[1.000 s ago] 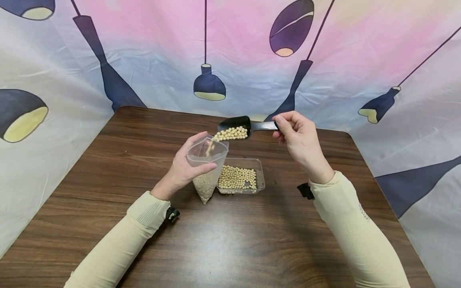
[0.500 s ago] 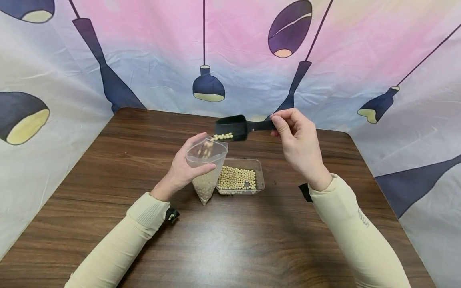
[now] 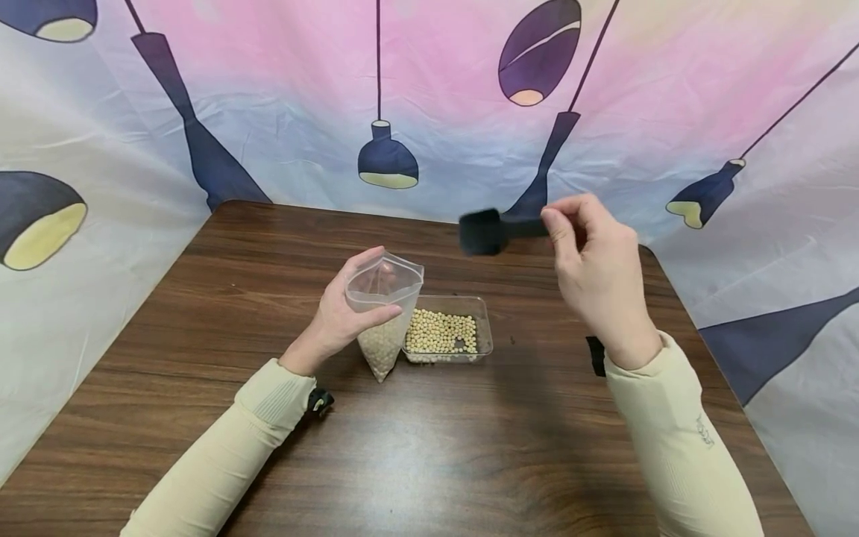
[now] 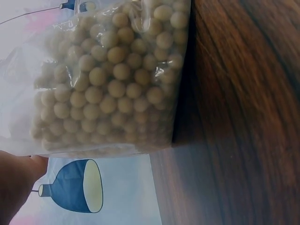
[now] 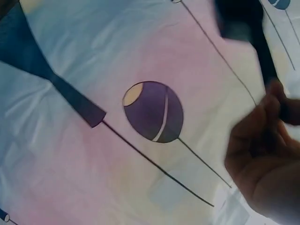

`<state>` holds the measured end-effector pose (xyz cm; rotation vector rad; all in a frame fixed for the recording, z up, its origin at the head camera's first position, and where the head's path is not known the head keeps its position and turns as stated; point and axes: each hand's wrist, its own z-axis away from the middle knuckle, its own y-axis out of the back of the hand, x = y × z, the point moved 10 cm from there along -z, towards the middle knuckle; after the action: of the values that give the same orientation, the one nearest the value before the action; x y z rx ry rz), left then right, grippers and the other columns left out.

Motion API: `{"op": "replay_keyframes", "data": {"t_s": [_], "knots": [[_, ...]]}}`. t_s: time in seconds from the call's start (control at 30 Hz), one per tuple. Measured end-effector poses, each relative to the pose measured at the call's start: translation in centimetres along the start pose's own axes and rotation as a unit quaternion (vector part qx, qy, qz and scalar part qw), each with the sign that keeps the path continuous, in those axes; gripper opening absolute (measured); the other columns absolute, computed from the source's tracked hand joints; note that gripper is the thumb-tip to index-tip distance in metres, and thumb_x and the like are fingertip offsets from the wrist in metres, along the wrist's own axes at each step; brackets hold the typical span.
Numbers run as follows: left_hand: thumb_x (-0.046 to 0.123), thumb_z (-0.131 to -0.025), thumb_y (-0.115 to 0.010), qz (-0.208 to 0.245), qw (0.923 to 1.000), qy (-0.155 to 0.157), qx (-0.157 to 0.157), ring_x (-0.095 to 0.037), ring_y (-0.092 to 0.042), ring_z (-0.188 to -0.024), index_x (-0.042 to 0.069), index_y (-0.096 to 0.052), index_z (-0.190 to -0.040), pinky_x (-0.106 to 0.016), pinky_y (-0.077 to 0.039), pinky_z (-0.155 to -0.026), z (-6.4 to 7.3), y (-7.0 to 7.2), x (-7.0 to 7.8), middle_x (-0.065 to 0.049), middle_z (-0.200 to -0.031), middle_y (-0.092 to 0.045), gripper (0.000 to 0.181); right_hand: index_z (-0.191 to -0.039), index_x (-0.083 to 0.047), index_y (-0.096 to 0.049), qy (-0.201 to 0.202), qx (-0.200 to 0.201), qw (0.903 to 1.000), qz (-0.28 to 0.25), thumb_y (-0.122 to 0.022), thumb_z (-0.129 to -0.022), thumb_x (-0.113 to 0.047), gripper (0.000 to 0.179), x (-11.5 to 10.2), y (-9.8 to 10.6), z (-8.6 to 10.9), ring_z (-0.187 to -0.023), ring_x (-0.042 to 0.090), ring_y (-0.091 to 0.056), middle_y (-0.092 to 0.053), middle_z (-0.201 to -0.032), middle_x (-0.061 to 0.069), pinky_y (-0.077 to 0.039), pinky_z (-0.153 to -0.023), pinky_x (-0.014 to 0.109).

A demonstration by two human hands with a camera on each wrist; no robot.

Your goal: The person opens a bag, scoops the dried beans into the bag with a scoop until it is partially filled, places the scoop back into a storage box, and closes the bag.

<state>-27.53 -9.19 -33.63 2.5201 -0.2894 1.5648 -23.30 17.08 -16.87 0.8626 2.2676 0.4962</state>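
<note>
My left hand [image 3: 338,309] grips a clear plastic bag [image 3: 403,317] near its top, thumb in front, and the bag's mouth gapes upward. Pale round beans fill its lower part, seen close up through the bag [image 4: 108,89] in the left wrist view. My right hand [image 3: 597,276] pinches the handle of a black scoop [image 3: 485,232], held in the air to the right of the bag and above the table. The scoop is blurred, and no beans show in it. In the right wrist view the scoop [image 5: 241,21] is at the top right, above my fingers.
Just right of the bag, a clear plastic box [image 3: 486,328] holds a layer of the same beans [image 3: 439,332]. Both stand on a dark wooden table [image 3: 396,462]. A cloth backdrop [image 3: 302,97] with printed lamps hangs behind and around the table.
The last beans have run from the scoop into the bag. My right hand has turned the scoop and moved it right, away from the bag's mouth. My left hand stays almost still.
</note>
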Motion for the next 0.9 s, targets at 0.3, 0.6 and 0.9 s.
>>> {"op": "replay_keyframes", "data": {"t_s": [0.3, 0.6, 0.9], "knots": [[-0.01, -0.075, -0.075, -0.003, 1.0, -0.004, -0.001, -0.033, -0.054, -0.114, 0.004, -0.038, -0.145, -0.032, -0.049, -0.091, 0.0, 0.0, -0.1, -0.021, -0.124, -0.053, 0.08, -0.097, -0.003, -0.063, -0.065, -0.227, 0.9658, 0.106, -0.053, -0.099, -0.014, 0.015, 4.1, -8.6, 4.8, -0.05, 0.016, -0.052, -0.062, -0.071, 0.006, -0.044, -0.047, 0.035], [-0.011, -0.075, -0.075, -0.006, 1.0, -0.005, 0.0, -0.032, -0.055, -0.113, 0.004, -0.039, -0.145, -0.032, -0.05, -0.089, -0.1, 0.0, -0.2, -0.02, -0.123, -0.054, 0.08, -0.096, -0.003, -0.063, -0.062, -0.246, 0.9594, 0.124, -0.054, -0.099, -0.012, 0.013, 5.6, -10.7, 5.6, -0.049, 0.016, -0.052, -0.061, -0.068, 0.005, -0.045, -0.049, 0.036], [-0.01, -0.075, -0.075, -0.01, 0.9999, -0.001, 0.0, -0.033, -0.054, -0.114, 0.003, -0.038, -0.145, -0.032, -0.048, -0.092, -0.1, -0.1, -0.3, -0.02, -0.124, -0.054, 0.08, -0.103, -0.004, -0.065, -0.156, -0.284, 0.945, 0.042, -0.053, -0.101, -0.018, 0.019, 9.4, -11.8, 6.2, -0.05, 0.019, -0.047, -0.061, -0.073, 0.007, -0.038, -0.049, 0.033]]}}
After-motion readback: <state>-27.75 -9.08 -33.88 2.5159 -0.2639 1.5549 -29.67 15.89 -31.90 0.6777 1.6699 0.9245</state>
